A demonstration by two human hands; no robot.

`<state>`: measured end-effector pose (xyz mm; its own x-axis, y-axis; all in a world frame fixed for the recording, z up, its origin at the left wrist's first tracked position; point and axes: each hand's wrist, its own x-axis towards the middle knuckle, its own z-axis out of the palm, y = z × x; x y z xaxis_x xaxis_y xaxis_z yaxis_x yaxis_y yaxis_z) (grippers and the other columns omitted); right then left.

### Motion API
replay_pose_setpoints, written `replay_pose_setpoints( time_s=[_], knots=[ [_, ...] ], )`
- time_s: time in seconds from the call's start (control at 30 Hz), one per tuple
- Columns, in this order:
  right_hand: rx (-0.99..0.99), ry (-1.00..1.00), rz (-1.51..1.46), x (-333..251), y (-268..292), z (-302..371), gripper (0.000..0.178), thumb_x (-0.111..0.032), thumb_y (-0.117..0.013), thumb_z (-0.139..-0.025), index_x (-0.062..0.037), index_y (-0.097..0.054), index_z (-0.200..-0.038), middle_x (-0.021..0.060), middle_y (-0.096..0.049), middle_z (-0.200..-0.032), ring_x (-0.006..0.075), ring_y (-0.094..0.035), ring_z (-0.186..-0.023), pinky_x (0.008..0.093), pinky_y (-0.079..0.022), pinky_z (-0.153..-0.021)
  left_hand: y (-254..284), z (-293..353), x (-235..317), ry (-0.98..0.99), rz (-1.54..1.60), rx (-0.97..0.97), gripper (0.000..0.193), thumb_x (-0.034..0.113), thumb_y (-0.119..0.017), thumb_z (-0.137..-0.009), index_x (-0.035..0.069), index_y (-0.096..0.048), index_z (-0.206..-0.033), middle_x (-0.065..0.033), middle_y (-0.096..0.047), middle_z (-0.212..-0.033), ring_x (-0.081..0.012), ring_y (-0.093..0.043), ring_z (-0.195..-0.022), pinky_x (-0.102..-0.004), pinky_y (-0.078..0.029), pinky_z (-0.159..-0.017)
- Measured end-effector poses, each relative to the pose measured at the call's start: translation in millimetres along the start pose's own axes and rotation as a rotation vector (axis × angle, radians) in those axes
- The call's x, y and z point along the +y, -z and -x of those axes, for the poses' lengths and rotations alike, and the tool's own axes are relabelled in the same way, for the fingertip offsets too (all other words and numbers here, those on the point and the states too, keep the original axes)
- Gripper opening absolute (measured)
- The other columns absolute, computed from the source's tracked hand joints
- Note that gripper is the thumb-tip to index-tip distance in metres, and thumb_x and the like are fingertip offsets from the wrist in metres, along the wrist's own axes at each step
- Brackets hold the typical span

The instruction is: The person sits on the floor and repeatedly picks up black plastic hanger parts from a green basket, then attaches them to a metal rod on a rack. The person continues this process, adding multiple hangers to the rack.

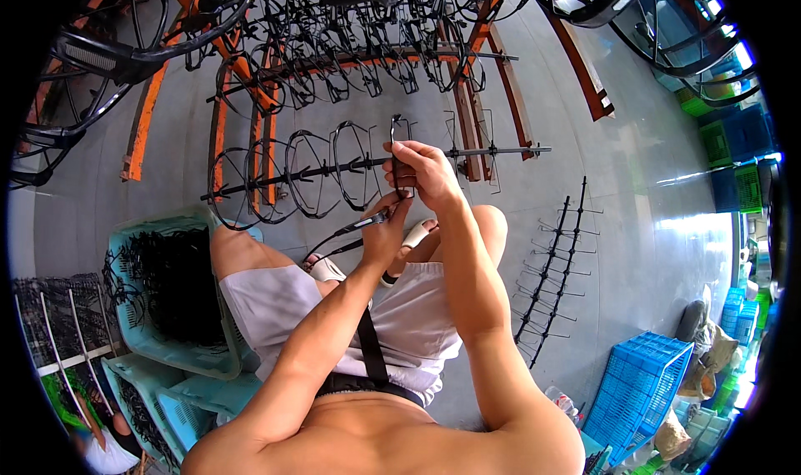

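A horizontal black rod with short prongs (275, 179) spans in front of my knees. Several thin black hoop-shaped frames (288, 162) hang along its left part, while bare wire prongs show on its right part. My right hand (424, 173) is closed round a narrow black loop-shaped frame (395, 126), held upright at the rod. Just below it, my left hand (385, 231) pinches a slim black curved strip (334, 234) with a grey end, trailing to the left. Its fingertips meet the loop's lower end; whether they also grip that is hidden.
An orange rack (480, 32) loaded with black frames stands ahead. A pale teal crate (125, 224) of black strips sits at my left. Two pronged rods (553, 266) lie on the floor at right, near a blue crate (638, 391). Another person (113, 450) is at lower left.
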<state>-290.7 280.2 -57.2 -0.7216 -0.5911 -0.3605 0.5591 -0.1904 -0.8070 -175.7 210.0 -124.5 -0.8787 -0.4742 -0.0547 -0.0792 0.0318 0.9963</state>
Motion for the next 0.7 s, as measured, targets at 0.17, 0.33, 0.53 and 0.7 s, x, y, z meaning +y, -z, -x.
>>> replay_pose_setpoints(
  time_s=[0.17,0.33,0.53,0.7],
  knots=[
    [-0.026,0.004,-0.002,-0.8,1.0,-1.8,0.028,-0.022,-0.061,-0.091,0.0028,-0.061,-0.104,0.0082,-0.064,-0.077,0.0141,-0.06,-0.064,0.0255,-0.05,-0.057,4.1,-7.0,14.3,0.106,-0.148,-0.062,0.019,0.019,-0.063,-0.086,0.001,-0.065,-0.093,-0.0046,-0.065,-0.077,-0.0105,-0.057,-0.071,-0.0254,-0.044,-0.063],
    [-0.062,0.011,-0.01,-5.2,-3.6,-1.0,0.025,-0.021,-0.059,-0.092,0.0012,-0.061,-0.104,0.0062,-0.063,-0.076,0.0125,-0.059,-0.062,0.0234,-0.048,-0.055,4.1,-12.1,22.1,-0.028,-0.253,-0.089,0.022,0.023,-0.068,-0.081,0.006,-0.064,-0.094,-0.0048,-0.064,-0.078,-0.0133,-0.055,-0.065,-0.0278,-0.044,-0.06],
    [-0.054,0.003,0.041,0.5,-4.8,-1.2,0.027,-0.023,-0.058,-0.093,0.0006,-0.06,-0.107,0.0054,-0.063,-0.076,0.0122,-0.06,-0.063,0.0218,-0.041,-0.046,7.1,-5.7,-1.1,-0.093,-0.252,-0.084,0.027,0.009,-0.071,-0.078,0.004,-0.059,-0.102,-0.0027,-0.058,-0.072,-0.0097,-0.051,-0.061,-0.0262,-0.042,-0.057],
    [-0.013,0.059,0.096,7.1,-5.4,-6.0,0.026,-0.022,-0.059,-0.092,0.001,-0.062,-0.103,0.0059,-0.063,-0.075,0.0106,-0.059,-0.06,0.0206,-0.043,-0.049,6.1,-5.3,0.3,-0.113,-0.187,-0.077,0.029,0.009,-0.069,-0.08,0.006,-0.058,-0.106,-0.0025,-0.059,-0.073,-0.0098,-0.051,-0.061,-0.0257,-0.043,-0.058]
  ],
)
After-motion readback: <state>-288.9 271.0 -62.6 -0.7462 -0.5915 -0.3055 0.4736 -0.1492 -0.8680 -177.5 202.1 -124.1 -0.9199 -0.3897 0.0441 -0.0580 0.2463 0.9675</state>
